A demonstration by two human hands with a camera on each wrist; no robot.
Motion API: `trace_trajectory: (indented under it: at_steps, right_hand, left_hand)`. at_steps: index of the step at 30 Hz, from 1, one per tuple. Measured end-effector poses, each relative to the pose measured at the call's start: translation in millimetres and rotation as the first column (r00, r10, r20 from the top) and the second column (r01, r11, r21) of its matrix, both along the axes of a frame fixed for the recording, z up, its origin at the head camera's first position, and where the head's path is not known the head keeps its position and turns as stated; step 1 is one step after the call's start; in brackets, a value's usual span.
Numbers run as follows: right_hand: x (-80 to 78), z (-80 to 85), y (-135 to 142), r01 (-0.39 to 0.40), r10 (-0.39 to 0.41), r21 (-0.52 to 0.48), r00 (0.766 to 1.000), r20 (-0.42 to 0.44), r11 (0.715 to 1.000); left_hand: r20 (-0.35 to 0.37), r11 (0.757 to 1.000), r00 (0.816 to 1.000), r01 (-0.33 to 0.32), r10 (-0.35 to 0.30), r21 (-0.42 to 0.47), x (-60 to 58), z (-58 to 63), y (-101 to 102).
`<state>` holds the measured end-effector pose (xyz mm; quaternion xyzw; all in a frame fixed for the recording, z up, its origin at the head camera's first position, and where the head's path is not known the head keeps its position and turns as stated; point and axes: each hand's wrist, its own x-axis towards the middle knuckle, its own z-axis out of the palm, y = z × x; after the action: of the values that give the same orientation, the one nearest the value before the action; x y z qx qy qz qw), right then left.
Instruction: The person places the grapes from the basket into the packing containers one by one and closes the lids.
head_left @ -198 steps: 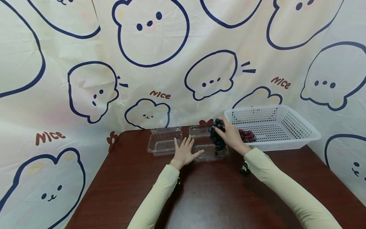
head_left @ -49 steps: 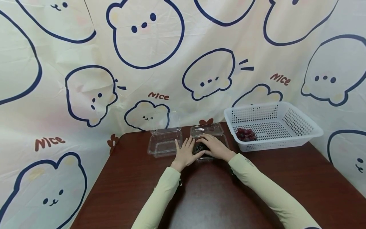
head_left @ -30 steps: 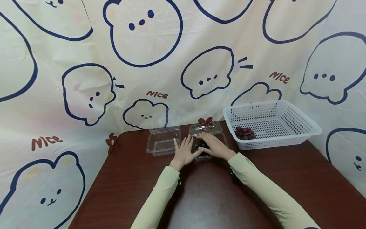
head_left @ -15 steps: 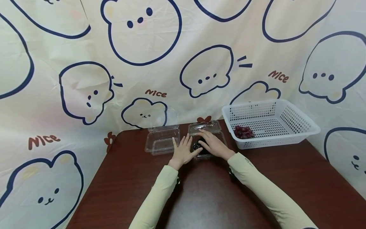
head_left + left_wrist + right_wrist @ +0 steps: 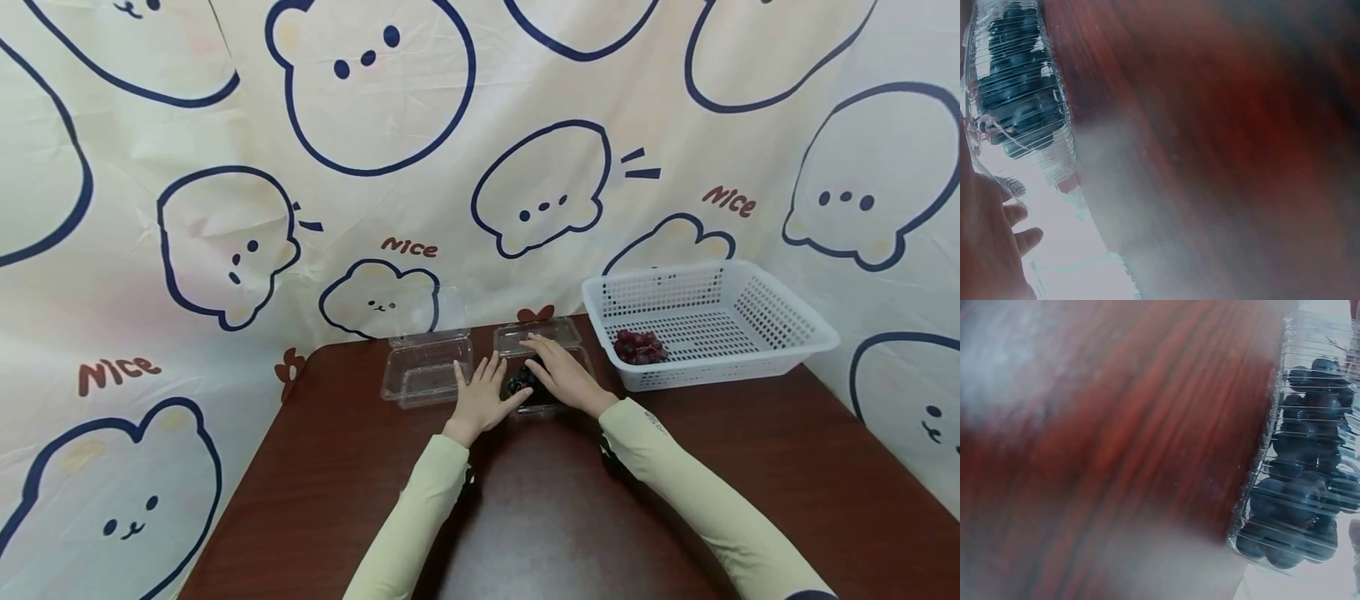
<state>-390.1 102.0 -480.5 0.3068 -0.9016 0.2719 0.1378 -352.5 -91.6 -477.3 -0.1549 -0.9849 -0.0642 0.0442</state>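
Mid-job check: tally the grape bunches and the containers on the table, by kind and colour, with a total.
Dark grape bunch: 1
Red grape bunch: 1
Clear plastic boxes: 2
White basket: 1
Total: 5

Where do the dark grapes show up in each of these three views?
Head: the dark grapes sit just right of centre, below mid-height, partly hidden.
Left wrist: the dark grapes are in the upper left.
Right wrist: the dark grapes run down the right side.
Shared landmark: the clear container holding them, seen in all three.
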Motion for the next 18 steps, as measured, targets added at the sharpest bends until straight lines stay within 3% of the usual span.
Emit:
trace_trajectory:
  at_steps: [8, 18]
  right_hand:
    - [-1.1, 3.3, 5, 0.026, -0.025, -0.045, 0.999, 0.024, 0.999]
    - [-7.0, 8.2, 16, 0.128, -0.121, -0.116, 0.990, 0.070, 0.985]
  left_hand:
    - [0.012, 1.000, 1.000, 0.015, -0.015, 0.020, 2.0, 2.0, 2]
    - [0.039, 0.996, 0.999, 0.034, -0.037, 0.087, 1.1, 5.0, -1]
